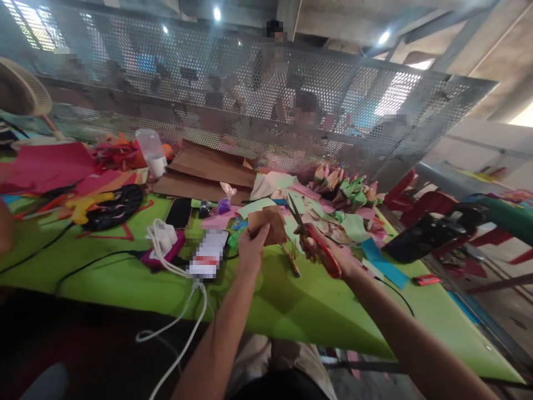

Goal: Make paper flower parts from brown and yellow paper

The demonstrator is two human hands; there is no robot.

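My left hand [251,249] pinches a small piece of brown paper [268,224] and holds it up above the green table [125,278]. My right hand [322,253] grips red-handled scissors [316,241], whose blades point up and left, close to the right edge of the brown paper. The blades look slightly parted. Around both hands lie pastel paper scraps [328,214] in pink, green and cream.
A phone [208,254] on a white cable [183,311] and a black phone [179,212] lie left of my hands. Brown paper sheets [204,175], a plastic jar [150,149], folded paper flowers [347,189], red paper [45,166]. A perforated metal screen [250,100] backs the table; people sit behind it.
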